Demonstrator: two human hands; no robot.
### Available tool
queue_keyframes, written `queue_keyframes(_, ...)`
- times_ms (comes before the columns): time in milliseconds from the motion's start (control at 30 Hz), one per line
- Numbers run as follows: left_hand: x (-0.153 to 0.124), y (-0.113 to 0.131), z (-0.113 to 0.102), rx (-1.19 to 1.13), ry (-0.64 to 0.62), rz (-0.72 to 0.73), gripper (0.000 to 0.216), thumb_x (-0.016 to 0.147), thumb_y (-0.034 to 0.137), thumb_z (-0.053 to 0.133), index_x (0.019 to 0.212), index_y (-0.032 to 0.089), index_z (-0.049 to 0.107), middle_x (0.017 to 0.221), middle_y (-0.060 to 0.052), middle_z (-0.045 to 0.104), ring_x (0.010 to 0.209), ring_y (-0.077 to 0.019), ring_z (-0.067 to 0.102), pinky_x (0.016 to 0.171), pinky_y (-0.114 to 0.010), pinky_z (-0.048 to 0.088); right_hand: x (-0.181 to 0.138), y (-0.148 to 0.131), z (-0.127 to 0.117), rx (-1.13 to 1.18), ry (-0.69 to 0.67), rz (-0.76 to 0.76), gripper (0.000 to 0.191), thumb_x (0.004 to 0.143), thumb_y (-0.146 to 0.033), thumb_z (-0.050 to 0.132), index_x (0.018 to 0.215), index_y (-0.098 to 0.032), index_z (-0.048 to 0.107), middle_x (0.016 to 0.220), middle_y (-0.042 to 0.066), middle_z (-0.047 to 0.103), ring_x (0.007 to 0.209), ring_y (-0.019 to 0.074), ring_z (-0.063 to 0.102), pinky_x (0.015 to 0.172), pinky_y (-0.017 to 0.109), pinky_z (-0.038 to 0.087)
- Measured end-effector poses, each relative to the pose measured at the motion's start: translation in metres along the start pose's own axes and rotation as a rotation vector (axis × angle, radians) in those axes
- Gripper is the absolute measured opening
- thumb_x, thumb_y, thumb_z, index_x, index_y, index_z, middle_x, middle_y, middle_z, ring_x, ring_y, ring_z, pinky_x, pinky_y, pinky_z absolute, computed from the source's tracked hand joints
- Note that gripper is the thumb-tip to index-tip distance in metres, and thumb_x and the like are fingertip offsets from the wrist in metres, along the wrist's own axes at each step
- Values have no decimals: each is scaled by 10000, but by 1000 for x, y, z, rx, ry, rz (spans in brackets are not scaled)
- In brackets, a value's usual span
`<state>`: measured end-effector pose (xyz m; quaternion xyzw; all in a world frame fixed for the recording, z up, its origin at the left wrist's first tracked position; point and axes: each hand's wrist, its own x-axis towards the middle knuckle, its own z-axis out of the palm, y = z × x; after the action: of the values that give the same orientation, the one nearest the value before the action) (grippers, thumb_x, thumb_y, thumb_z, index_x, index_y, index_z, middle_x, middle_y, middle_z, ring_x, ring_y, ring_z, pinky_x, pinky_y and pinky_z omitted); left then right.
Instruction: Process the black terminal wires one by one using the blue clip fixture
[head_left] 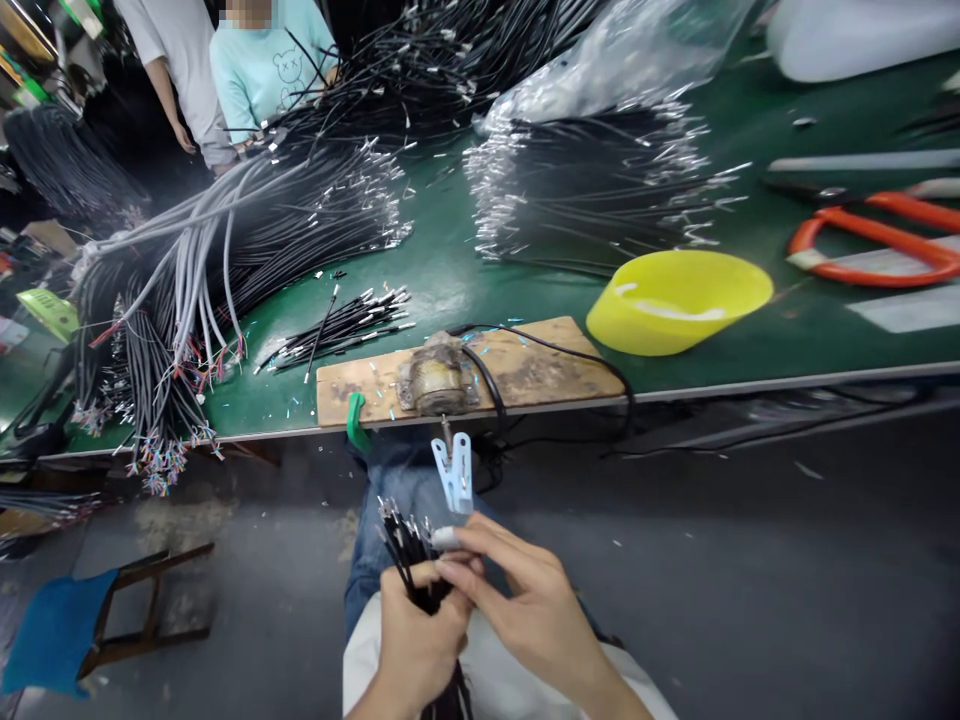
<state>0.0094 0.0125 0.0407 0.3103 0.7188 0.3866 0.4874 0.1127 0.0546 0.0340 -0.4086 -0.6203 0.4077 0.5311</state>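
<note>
Gripping a light, springy wire bundle (409, 555) in our closed left hand (416, 640), we pinch one slippery strand with right hand (525, 610) fingertips.

A single head-worn camera looks forward and down from a seated height. The hands (480, 610) sit very near at the bottom centre of the frame; the green bench (750, 330) crosses the upper half, farther off.
</note>
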Motion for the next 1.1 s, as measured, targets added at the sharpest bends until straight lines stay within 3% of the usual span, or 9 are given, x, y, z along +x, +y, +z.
queue_keyframes(100, 2, 0, 0, -183, -9, -58, 443, 488, 530, 742, 593, 131, 580, 399, 53, 459, 308, -21, 273, 309, -167, 229, -4, 4, 1, 27, 75, 52, 73, 758, -206, 633, 699, -196, 675, 596, 31, 670, 515, 161, 571, 501, 264, 485)
queue_keyframes(233, 4, -1, -3, -295, -35, 53, 475, 537, 575, 715, 513, 153, 495, 363, 92, 348, 291, -11, 257, 309, -149, 202, -2, 6, -5, 91, 154, 187, 130, 784, -284, 613, 718, -186, 668, 534, 10, 613, 459, 139, 531, 465, 245, 457)
queue_keyframes(300, 3, 0, -5, -258, -38, 76, 442, 580, 534, 709, 510, 147, 508, 368, 84, 367, 298, -14, 275, 316, -148, 204, 1, 5, -10, 121, 77, 221, 181, 797, -338, 595, 754, -181, 673, 574, 22, 619, 498, 150, 551, 486, 252, 463)
queue_keyframes(433, 1, 2, -5, -203, -29, 86, 410, 601, 500, 703, 496, 145, 527, 341, 76, 379, 305, -28, 284, 325, -161, 209, 7, -3, -14, 81, -145, 122, 209, 808, -291, 577, 636, -183, 628, 590, 25, 590, 567, 161, 531, 514, 259, 440)
queue_keyframes(567, 0, 3, -1, -182, 19, 154, 355, 597, 479, 716, 589, 141, 607, 346, 81, 393, 302, -36, 287, 321, -169, 207, 9, -10, -8, 9, -7, 22, 263, 816, -164, 528, 555, -191, 511, 527, -18, 479, 517, 136, 449, 499, 253, 374)
queue_keyframes(700, 0, 11, 4, -286, -32, 111, 418, 597, 530, 712, 553, 150, 545, 359, 90, 373, 306, -26, 283, 315, -153, 209, 6, -12, 0, 50, 154, 6, 241, 796, -119, 543, 567, -189, 517, 550, -26, 457, 535, 129, 432, 535, 258, 355)
queue_keyframes(833, 3, 17, 7, -411, -132, 114, 441, 632, 565, 684, 573, 163, 514, 337, 110, 318, 285, -15, 247, 305, -146, 209, 4, -11, 8, 469, 173, 251, 231, 804, -309, 602, 607, -189, 617, 594, -5, 480, 549, 134, 451, 490, 244, 360)
queue_keyframes(967, 7, 13, 5, -476, -256, 77, 461, 637, 588, 673, 560, 171, 491, 332, 106, 314, 278, -11, 242, 305, -149, 217, 8, -12, 9, 893, 48, 588, 301, 641, -465, 735, 612, -172, 670, 562, -7, 494, 469, 107, 411, 424, 232, 342)
queue_keyframes(1100, 9, 9, 0, -450, -318, 48, 457, 659, 579, 661, 536, 176, 484, 332, 100, 304, 274, -10, 228, 308, -162, 223, 12, -14, 2, 914, -2, 669, 336, 620, -493, 740, 619, -163, 674, 517, -15, 487, 473, 111, 408, 448, 242, 357)
